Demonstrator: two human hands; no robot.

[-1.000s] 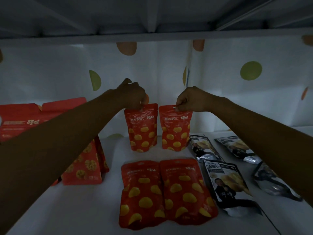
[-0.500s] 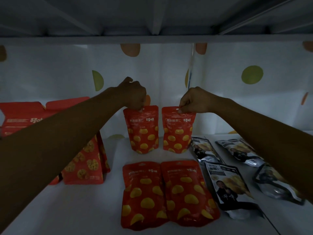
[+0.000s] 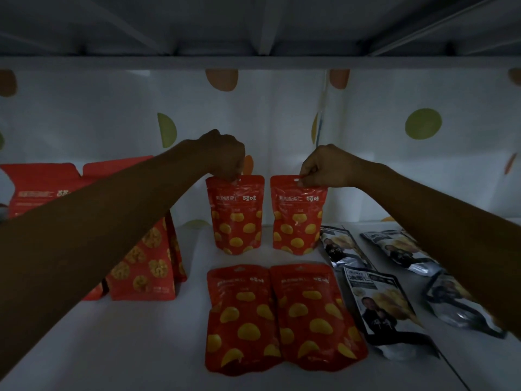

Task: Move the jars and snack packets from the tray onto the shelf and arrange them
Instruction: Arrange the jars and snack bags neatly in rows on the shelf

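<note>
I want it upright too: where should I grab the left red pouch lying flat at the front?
Probably pinch the flat red pouch by its top seal, the far edge, reaching over from above. That strip lies thin and flat against the shelf; the body nearer you looks puffed.

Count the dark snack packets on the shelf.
4, lying flat at right: back left packet, back right packet, front left packet, front right packet partly under the right arm, which may hide others.

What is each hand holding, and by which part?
The left hand pinches the left upright red packet at its top edge; the right hand pinches the right upright red packet at its top edge.
</note>
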